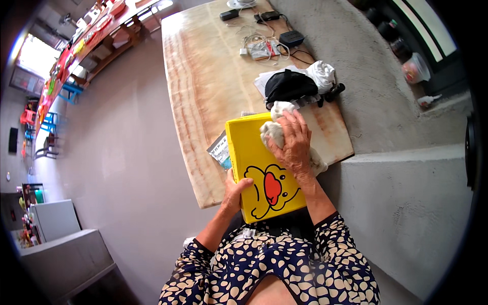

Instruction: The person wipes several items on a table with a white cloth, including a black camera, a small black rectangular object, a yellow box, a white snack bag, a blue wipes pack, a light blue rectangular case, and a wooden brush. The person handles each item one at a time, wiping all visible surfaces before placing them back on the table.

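A yellow box (249, 147) with a cartoon duck face drawn on it leans at the near edge of the table, close to my body. My left hand (236, 192) grips its left side, with the thumb over the front face. Against the upper right of the box, my right hand (294, 140) presses a crumpled whitish cloth (273, 132). Part of the cloth sticks out above the fingers, and more hangs beyond the box's right edge. A flat printed packet (220, 151) lies partly under the box on the left.
On the marble-patterned table (203, 91) lie a black pouch (290, 86), a bundled white cloth (322, 76), tangled white cables (262, 43) and a black adapter (291, 38). A grey wall ledge (401, 168) borders the right side. A long red-topped table (101, 30) stands far left.
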Demonstrator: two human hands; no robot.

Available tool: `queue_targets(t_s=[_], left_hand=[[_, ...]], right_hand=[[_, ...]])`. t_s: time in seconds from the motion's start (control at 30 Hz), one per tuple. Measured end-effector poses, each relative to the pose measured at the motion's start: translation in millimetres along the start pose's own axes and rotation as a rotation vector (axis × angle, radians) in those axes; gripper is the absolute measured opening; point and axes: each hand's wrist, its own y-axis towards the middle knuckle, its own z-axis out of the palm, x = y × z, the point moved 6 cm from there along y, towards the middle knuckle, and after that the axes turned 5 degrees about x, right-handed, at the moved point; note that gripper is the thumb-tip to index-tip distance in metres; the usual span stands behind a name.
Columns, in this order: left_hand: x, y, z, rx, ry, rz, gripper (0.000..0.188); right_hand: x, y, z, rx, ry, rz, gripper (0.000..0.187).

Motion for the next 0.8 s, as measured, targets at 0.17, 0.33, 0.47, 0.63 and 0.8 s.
queue_targets(t_s=[0.17, 0.33, 0.47, 0.63, 0.8], left_hand=[[-3, 7, 19, 0.037, 0.096, -0.016, 0.067], [7, 10, 20, 0.147, 0.339, 0.073, 0.059], [-7, -4, 45, 0.156, 0.33, -0.079, 0.069], [7, -3, 36, 0.146, 0.328, -0.124, 0.09], [1, -9, 43, 0.135, 0.345, -0.107, 0.091]], right_hand=[[26, -17, -23, -0.045, 0.018, 0.068, 0.049], [76, -28, -39, 0.189, 0.345, -0.156, 0.054], [61, -23, -31, 0.166, 0.397, -0.28, 0.053], [31, 4, -42, -0.14, 0.144, -0.138, 0.058], [-29, 4, -50, -0.25, -0.024, 0.29, 0.054]])
